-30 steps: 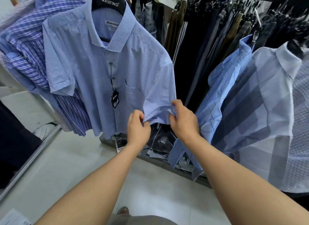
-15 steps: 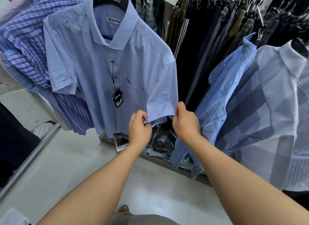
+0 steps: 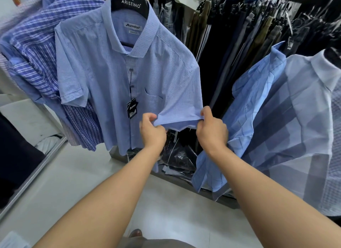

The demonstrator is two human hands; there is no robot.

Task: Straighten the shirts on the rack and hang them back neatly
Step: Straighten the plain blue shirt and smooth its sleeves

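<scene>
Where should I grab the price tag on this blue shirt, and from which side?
Pinch the price tag by its lower edge, coming from the front. It dangles free on a string down the shirt front, flat and facing you, with both hands busy on the sleeve.

**Bare arms, no sleeves in sight**

From my feed, both forearms run bare from the frame's bottom edge to the wrists: no sleeves, watch, rings or gloves. Below the left hand [image 3: 152, 131] and right hand [image 3: 212, 132], grey-khaki clothing [image 3: 147, 243] shows, with a brown shoe toe [image 3: 136, 233] just above it.
</scene>
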